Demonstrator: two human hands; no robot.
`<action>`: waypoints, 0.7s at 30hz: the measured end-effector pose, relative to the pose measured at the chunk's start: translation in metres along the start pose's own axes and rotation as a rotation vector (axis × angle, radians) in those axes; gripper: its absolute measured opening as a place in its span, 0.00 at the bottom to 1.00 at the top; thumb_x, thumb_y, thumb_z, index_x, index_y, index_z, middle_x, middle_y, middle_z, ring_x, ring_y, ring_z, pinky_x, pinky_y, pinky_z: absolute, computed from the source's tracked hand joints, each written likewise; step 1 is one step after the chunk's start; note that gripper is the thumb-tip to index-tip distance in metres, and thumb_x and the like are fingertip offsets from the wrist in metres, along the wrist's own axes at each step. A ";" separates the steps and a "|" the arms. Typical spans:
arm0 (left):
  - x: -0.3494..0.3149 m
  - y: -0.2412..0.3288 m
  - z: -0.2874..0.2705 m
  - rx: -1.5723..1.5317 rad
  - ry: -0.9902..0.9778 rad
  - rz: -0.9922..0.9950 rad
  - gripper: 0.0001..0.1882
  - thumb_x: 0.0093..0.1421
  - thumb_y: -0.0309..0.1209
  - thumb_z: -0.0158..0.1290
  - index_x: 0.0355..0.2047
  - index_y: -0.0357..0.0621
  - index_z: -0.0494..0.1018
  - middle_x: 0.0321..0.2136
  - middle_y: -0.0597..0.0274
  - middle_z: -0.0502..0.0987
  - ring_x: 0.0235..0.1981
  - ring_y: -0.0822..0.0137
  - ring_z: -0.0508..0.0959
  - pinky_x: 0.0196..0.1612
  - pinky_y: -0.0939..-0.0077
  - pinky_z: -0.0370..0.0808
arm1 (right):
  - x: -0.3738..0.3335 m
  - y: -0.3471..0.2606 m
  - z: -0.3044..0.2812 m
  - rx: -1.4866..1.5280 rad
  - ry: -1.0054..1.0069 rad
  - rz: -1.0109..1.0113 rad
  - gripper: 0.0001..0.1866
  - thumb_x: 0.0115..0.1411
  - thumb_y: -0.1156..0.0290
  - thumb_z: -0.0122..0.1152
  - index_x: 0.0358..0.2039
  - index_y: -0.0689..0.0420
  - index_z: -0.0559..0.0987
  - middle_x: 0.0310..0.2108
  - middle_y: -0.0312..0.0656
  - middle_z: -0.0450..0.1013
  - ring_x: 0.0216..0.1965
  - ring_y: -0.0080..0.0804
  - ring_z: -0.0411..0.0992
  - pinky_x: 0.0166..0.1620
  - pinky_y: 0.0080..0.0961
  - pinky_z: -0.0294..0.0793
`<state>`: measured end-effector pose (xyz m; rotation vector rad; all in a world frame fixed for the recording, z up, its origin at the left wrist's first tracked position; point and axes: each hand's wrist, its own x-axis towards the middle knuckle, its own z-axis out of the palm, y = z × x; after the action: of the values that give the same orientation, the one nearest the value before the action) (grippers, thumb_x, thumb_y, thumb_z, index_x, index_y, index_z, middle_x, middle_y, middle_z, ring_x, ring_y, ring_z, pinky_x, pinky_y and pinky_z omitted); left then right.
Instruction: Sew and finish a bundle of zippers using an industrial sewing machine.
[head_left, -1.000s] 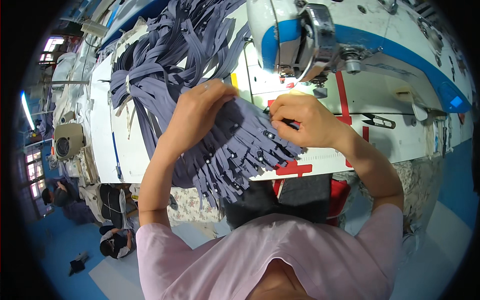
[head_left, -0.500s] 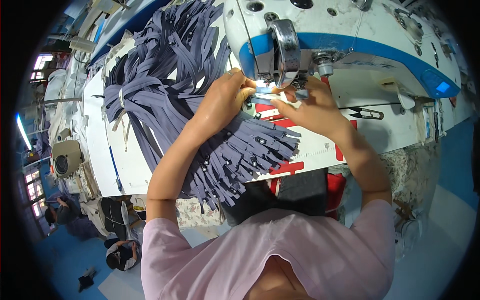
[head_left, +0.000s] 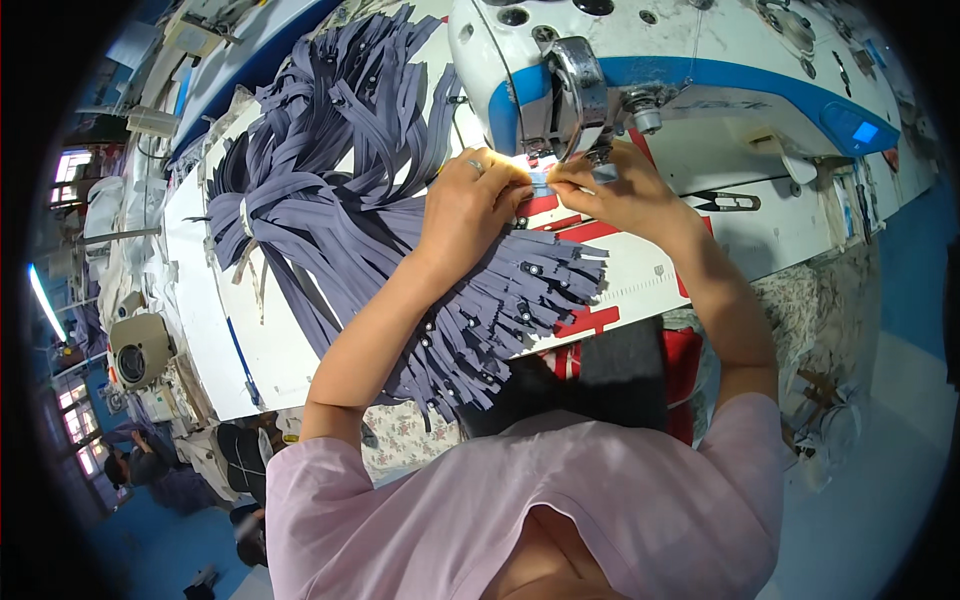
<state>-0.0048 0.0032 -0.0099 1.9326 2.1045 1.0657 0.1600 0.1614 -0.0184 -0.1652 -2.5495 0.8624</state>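
Observation:
A white and blue sewing machine (head_left: 760,85) stands over the table, its lamp lighting the needle area. My left hand (head_left: 468,205) is left of the needle, fingers pinched on a short blue-grey zipper end (head_left: 541,186). From the other side my right hand (head_left: 622,192) pinches the same zipper end, its fingertips close to the presser foot. Just how the piece lies under the foot is hidden by glare and fingers. Beside and beneath my left forearm spreads a tied bundle of grey-purple zippers (head_left: 345,222) with dark sliders.
Thread snips (head_left: 728,202) lie right of my right hand. Red tape strips (head_left: 590,322) mark the white table (head_left: 215,330), and a blue pen-like stick (head_left: 243,362) rests near its left edge. Dark and red cloth (head_left: 622,372) is at the front edge. Another person (head_left: 140,462) sits far left.
My fingertips have come closer together at the needle, and the two strip ends seen apart earlier now show as one short piece. The whole view has shifted slightly.

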 end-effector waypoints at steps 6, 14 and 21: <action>0.001 -0.004 -0.002 0.055 0.059 0.048 0.07 0.53 0.29 0.64 0.34 0.45 0.82 0.27 0.57 0.75 0.29 0.56 0.76 0.34 0.64 0.73 | -0.001 -0.001 0.004 -0.092 0.055 -0.071 0.08 0.57 0.67 0.66 0.31 0.57 0.78 0.26 0.48 0.76 0.28 0.45 0.74 0.31 0.35 0.71; 0.002 -0.004 -0.003 0.015 0.058 -0.067 0.04 0.53 0.28 0.62 0.28 0.44 0.78 0.26 0.62 0.76 0.32 0.59 0.77 0.36 0.64 0.70 | 0.003 -0.010 0.005 -0.004 0.127 0.113 0.09 0.56 0.65 0.67 0.31 0.57 0.82 0.27 0.46 0.78 0.32 0.47 0.77 0.36 0.36 0.75; 0.007 -0.008 0.000 0.083 0.064 -0.065 0.07 0.52 0.28 0.63 0.26 0.40 0.76 0.25 0.61 0.75 0.29 0.57 0.77 0.33 0.62 0.72 | -0.008 0.030 0.030 -0.200 0.097 0.029 0.13 0.57 0.62 0.66 0.26 0.61 0.81 0.21 0.49 0.76 0.27 0.47 0.74 0.33 0.38 0.73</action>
<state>-0.0135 0.0099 -0.0114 1.8753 2.2639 1.0575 0.1533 0.1672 -0.0605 -0.2982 -2.5435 0.5934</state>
